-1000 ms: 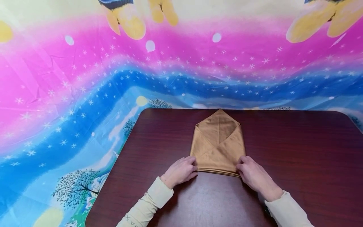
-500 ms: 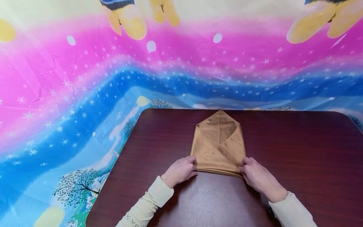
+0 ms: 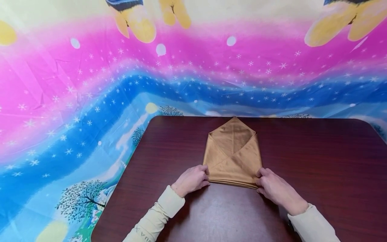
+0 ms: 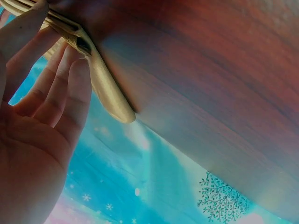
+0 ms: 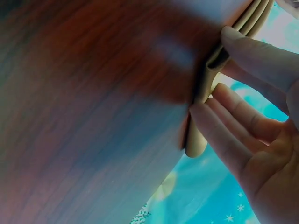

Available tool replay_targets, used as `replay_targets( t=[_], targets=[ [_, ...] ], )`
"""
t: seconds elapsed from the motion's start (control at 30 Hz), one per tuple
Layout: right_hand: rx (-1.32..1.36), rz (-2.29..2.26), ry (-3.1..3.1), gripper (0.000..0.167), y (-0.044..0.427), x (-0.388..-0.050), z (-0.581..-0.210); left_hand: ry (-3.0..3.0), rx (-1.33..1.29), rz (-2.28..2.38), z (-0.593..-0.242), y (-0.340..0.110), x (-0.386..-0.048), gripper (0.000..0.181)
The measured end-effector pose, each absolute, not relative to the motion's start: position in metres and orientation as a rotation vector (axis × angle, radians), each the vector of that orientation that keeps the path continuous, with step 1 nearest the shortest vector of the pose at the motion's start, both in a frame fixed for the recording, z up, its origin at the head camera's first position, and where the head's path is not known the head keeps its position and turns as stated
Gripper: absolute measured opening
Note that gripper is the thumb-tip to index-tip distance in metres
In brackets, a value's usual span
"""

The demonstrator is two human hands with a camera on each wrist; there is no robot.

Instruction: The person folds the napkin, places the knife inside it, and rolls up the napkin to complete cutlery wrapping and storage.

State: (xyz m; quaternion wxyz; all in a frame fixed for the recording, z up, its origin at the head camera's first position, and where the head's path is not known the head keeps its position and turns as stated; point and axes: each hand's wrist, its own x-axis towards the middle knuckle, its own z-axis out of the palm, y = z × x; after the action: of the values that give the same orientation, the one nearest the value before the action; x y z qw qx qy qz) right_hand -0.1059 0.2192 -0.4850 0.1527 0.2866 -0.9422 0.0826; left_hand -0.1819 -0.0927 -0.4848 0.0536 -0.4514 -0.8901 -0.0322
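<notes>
A gold satin cloth point(image 3: 234, 164), folded into an envelope shape, lies on the table with its pointed flap toward the far edge. At its near left corner my left hand point(image 3: 192, 180) pinches the layered edge. The left wrist view shows the left thumb point(image 4: 25, 28) on the stacked folds of the cloth point(image 4: 110, 88) and the other fingers along its side. My right hand point(image 3: 279, 190) pinches the near right corner. In the right wrist view, the right thumb point(image 5: 261, 56) lies against the fold edge of the cloth point(image 5: 196, 142), with the fingers at its side.
The dark red-brown wooden table point(image 3: 317, 161) has rounded corners and extends to both sides of the cloth. Behind and left of it hangs a pink and blue backdrop point(image 3: 187, 64) printed with snowflakes and trees.
My right hand has shifted slightly right, from over the cloth's near edge out to its corner. My left hand has barely moved. The cloth keeps its shape and place.
</notes>
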Motion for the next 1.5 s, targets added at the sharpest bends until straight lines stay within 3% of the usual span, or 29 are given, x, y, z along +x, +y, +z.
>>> replay_targets(
  t=[0.47,1.13,1.5],
  targets=[
    [0.826,0.237,-2.653,0.017,0.2196,-0.1091,-0.4881,-2.563,-1.448,-0.032,-0.4863,-0.0929,-0.185,0.012],
    [0.598,0.296,-2.691,0.025,0.2199,-0.1137,-0.4907,-2.559,-1.217,-0.093,-0.4887,-0.094,-0.1879,0.011],
    [0.515,0.273,-2.698,0.018,0.2184,-0.1119,-0.4913,-2.648,-1.192,-0.058,-0.4884,-0.0956,-0.1918,0.012]
  ],
)
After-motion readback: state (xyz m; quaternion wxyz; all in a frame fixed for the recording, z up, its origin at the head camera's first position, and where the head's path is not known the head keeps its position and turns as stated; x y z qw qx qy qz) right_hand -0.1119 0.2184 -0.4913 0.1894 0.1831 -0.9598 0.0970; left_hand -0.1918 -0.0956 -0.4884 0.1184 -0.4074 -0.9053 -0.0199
